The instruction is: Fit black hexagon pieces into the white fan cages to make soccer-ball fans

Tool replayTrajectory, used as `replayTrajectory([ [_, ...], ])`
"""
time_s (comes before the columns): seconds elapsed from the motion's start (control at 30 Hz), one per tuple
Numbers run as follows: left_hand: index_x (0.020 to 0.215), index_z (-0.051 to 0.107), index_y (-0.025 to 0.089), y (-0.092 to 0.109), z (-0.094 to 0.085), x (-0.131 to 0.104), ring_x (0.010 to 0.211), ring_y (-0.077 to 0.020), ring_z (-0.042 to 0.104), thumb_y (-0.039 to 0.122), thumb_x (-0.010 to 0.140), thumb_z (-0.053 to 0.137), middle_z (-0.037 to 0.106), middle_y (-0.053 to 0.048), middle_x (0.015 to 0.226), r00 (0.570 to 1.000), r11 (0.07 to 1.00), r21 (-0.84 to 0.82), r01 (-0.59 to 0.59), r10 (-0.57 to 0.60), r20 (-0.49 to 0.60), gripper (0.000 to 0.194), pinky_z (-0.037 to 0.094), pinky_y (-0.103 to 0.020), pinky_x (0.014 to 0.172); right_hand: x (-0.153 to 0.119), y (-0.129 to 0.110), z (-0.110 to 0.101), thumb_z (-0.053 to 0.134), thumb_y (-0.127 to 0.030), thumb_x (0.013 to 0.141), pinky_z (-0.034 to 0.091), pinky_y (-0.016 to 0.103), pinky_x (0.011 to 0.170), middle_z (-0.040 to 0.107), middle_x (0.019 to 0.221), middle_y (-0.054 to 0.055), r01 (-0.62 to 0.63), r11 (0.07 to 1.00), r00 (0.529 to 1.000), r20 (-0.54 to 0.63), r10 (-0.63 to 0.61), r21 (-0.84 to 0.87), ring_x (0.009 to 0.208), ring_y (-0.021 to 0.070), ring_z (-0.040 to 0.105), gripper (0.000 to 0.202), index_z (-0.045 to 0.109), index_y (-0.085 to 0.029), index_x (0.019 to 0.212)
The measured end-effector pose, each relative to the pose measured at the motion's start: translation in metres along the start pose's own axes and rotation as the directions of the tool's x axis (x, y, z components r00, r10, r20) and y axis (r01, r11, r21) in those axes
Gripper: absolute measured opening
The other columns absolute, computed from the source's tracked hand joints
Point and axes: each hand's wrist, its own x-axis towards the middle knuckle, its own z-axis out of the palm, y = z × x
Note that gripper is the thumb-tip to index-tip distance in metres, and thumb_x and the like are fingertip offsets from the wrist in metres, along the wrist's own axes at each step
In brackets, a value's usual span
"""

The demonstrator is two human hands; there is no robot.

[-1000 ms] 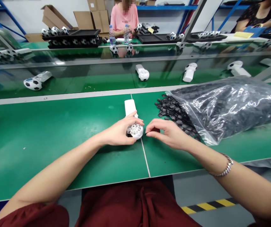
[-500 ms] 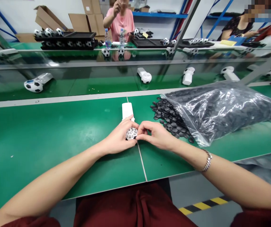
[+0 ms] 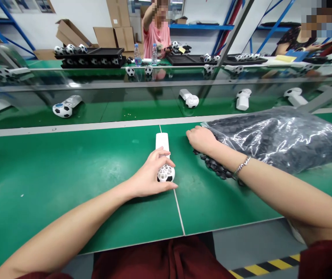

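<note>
While my left hand [image 3: 148, 178] sits on the green bench [image 3: 67, 170], its fingers are curled round the ball-shaped head of a small white fan [image 3: 165, 164], thumb along the near side, so it's clamped on that head. Fan lies flat on the bench, right on the seam between two mats, white handle pointing away from me and the football-pattern grille head nearest me. At least one cell of the grille looks black, the rest white.

My right hand [image 3: 202, 139] is well apart from the fan, off to the R, resting palm-down on a spill of small black pieces [image 3: 216, 166] at the mouth of a clear plastic bag [image 3: 279, 139]. Fingers are bent down into the pile; can't tell whether they pinch a piece or are just touching, since the fingertips are hidden. Bracelet [image 3: 241, 166] on that wrist. The bag is stuffed w/ the same black pieces and lies on the bench's R side, near the far edge.

Beyond the bench runs a conveyor belt [image 3: 125, 104] w/ more fans lying on it: one w/ black-and-white head at L [image 3: 64, 108], one near centre [image 3: 189, 99], two more to the R [image 3: 243, 99], [image 3: 295, 96].

Across the belt, another bench w/ black trays [image 3: 93, 56] of football heads, two water bottles [image 3: 145, 54], cardboard boxes [image 3: 108, 35] behind. A person in a pink top [image 3: 157, 37] stands there, one arm raised; another person [image 3: 305, 35] at far R.
</note>
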Motion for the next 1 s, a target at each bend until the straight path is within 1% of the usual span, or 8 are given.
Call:
replayTrajectory([
  [0.1,0.094,0.053,0.021,-0.002,-0.008,-0.003,0.129,-0.0273,0.025,0.022,0.065,0.068,0.032,-0.009,0.129,0.999,1.000,0.029,-0.001,0.000,0.045,0.033,0.026,-0.046,0.106,0.005,0.003,0.000,0.045,-0.007,0.077,0.037,0.035,0.066,0.063,0.082,0.020,0.006,1.000,1.000,0.001,-0.006,-0.028,0.082,0.0296,0.055,0.020,0.060,-0.004,0.090],
  [0.23,0.107,0.048,0.022,-0.006,-0.026,-0.015,0.128,-0.0286,0.025,0.018,0.058,0.067,0.028,-0.009,0.128,0.995,0.993,0.073,0.094,-0.097,0.039,0.053,0.027,-0.046,0.105,0.002,0.013,-0.001,0.046,-0.012,0.080,0.039,0.034,0.067,0.062,0.085,0.019,0.008,1.000,1.000,-0.012,-0.008,-0.013,0.087,0.0295,0.055,0.016,0.060,-0.007,0.085],
  [0.33,0.114,0.045,0.022,-0.012,-0.037,-0.024,0.118,-0.0262,0.037,0.021,0.060,0.066,0.034,-0.008,0.120,0.978,0.976,0.068,0.208,-0.207,-0.019,0.058,0.031,-0.045,0.102,-0.010,0.007,-0.006,0.051,-0.019,0.081,0.043,0.031,0.065,0.064,0.078,0.010,-0.007,0.983,0.999,-0.038,0.014,0.186,0.075,0.0222,0.058,0.013,0.059,-0.012,0.089],
  [0.4,0.115,0.046,0.022,-0.016,-0.044,-0.027,0.110,-0.0235,0.044,0.022,0.063,0.064,0.038,-0.007,0.116,0.975,0.975,0.040,0.221,-0.221,0.013,0.055,0.036,-0.042,0.099,-0.021,-0.007,-0.010,0.054,-0.022,0.080,0.045,0.029,0.065,0.065,0.077,0.004,0.022,0.876,0.999,-0.054,0.005,0.482,0.069,0.0179,0.059,0.016,0.059,-0.017,0.094],
  [0.47,0.117,0.046,0.023,-0.020,-0.049,-0.028,0.107,-0.0224,0.047,0.022,0.063,0.064,0.040,-0.006,0.116,0.979,0.980,0.019,0.197,-0.197,0.057,0.057,0.038,-0.039,0.096,-0.033,-0.026,-0.016,0.054,-0.026,0.079,0.048,0.028,0.065,0.066,0.083,0.002,0.077,0.667,0.997,-0.050,-0.059,0.741,0.068,0.0157,0.060,0.016,0.061,-0.021,0.094],
  [0.6,0.118,0.047,0.024,-0.024,-0.053,-0.028,0.106,-0.0215,0.048,0.020,0.063,0.063,0.042,-0.004,0.115,0.985,0.990,0.005,0.143,-0.143,0.094,0.058,0.039,-0.036,0.094,-0.046,-0.065,-0.025,0.055,-0.031,0.079,0.050,0.028,0.063,0.065,0.081,0.001,0.097,0.350,0.985,-0.040,-0.167,0.932,0.063,0.0139,0.060,0.014,0.062,-0.020,0.085],
  [0.8,0.114,0.048,0.023,-0.020,-0.040,-0.029,0.107,-0.0225,0.047,0.021,0.062,0.064,0.044,-0.005,0.113,0.987,0.987,0.011,0.158,-0.157,-0.016,0.055,0.039,-0.038,0.095,-0.037,-0.087,-0.034,0.058,-0.022,0.080,0.044,0.028,0.075,0.065,0.082,0.002,0.399,0.396,0.905,-0.287,-0.314,0.827,0.080,0.0147,0.058,0.008,0.065,-0.019,0.080],
  [1.0,0.104,0.052,0.020,-0.016,-0.026,-0.027,0.101,-0.0213,0.049,0.029,0.063,0.068,0.048,-0.005,0.103,0.966,0.984,0.005,0.176,-0.172,-0.194,0.044,0.040,-0.038,0.092,-0.030,-0.092,-0.028,0.063,-0.022,0.076,0.044,0.025,0.068,0.065,0.073,0.000,0.315,0.294,0.931,-0.234,-0.281,0.902,0.070,0.0127,0.058,0.005,0.063,-0.017,0.075],
])
